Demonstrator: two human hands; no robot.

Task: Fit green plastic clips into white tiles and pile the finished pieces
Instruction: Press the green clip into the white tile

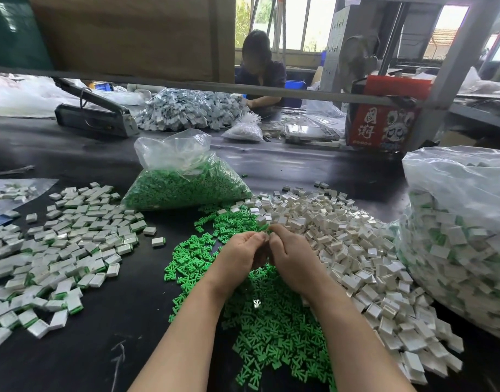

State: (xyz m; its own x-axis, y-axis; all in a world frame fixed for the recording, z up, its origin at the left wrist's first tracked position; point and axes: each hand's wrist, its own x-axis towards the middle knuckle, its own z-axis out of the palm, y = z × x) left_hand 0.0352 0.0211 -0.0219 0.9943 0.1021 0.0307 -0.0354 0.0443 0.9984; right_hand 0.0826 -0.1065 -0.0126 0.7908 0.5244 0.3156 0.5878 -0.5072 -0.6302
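My left hand (238, 256) and my right hand (292, 257) meet above a heap of loose green clips (260, 321) on the black table. Their fingertips curl together around a small piece that the fingers hide; I cannot tell what it is. White tiles (342, 239) lie heaped to the right of my hands. Finished white pieces with green edges (59, 250) spread over the left of the table.
A clear bag of green clips (183, 179) stands behind the hands. A big clear bag of finished pieces (458, 236) fills the right edge. Across the table sits another person (260, 66) by a grey heap (192, 108), a sealing machine (96, 114) and a red box (381, 120).
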